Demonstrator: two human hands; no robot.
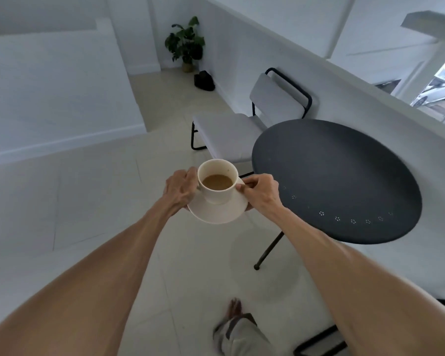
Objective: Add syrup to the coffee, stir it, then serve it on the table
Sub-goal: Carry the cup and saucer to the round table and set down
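Observation:
A white cup (217, 194) of light brown coffee (217, 182) stands on a white saucer (217, 214). I carry both in the air above the floor, just left of a round dark table (339, 176). My left hand (180, 187) grips the saucer's left rim. My right hand (261, 190) pinches its right rim, thumb on top. No spoon or syrup shows.
A white-cushioned chair (231, 134) with a black frame stands behind the table against a white half wall (306, 73). A potted plant (186, 44) and a dark bag (204, 80) sit in the far corner. My leg and bare foot (234, 310) show below on the tiled floor.

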